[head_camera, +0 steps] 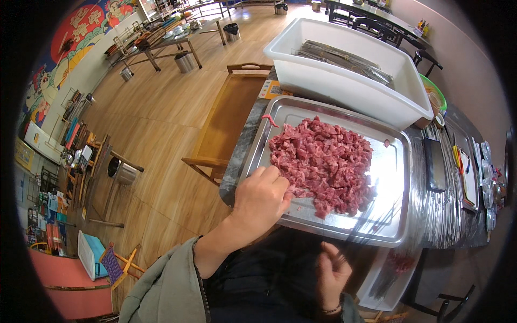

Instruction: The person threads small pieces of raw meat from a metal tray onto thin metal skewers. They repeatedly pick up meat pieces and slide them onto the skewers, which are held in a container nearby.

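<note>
A heap of diced raw red meat [323,161] lies in a shallow stainless steel tray [398,218] before me. My left hand [262,194] reaches over the tray's near left corner. Its fingers are curled at the heap's edge, closed on some of the meat; the fingertips are partly hidden. My right hand [333,274] is low in front of my body, just off the tray's near edge. Its thumb and forefinger are bent and slightly blurred, and whether they hold something thin is unclear. One strip of meat [270,120] lies on the tray's left rim.
Behind the tray stands a deep white plastic tub [347,93] with bundled metal skewers [343,60]. Loose skewers [440,218], a dark phone-like slab [435,163] and a clipboard [468,177] lie to the right. A white bin [391,278] sits below; a wooden chair [222,117] stands left.
</note>
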`<state>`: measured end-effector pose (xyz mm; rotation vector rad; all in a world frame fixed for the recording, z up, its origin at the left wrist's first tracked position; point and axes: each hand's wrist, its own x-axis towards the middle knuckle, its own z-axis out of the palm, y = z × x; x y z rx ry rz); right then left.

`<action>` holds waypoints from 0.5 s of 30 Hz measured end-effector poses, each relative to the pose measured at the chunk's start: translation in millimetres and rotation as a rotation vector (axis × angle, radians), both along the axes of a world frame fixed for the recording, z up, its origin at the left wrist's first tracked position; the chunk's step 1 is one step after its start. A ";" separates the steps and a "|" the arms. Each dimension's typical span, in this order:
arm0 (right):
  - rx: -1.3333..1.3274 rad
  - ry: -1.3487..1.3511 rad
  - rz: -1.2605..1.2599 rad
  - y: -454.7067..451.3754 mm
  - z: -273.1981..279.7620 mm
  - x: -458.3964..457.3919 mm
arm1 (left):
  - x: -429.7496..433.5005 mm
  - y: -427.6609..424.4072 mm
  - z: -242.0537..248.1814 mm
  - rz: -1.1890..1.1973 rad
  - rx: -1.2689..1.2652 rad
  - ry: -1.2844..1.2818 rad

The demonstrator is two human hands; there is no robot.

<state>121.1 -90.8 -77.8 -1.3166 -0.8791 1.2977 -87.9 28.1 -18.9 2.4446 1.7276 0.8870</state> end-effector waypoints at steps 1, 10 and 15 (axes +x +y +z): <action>-0.003 -0.001 0.015 -1.7 -0.4 2.3 | -0.2 2.7 -4.4 0.004 0.032 0.038; 0.074 -0.233 0.238 -8.7 7.5 5.5 | -28.3 -15.5 -8.4 -0.027 -0.536 -1.376; 0.054 -0.246 0.248 -6.6 16.5 0.3 | -21.2 -20.1 -5.8 -0.085 -0.560 -1.609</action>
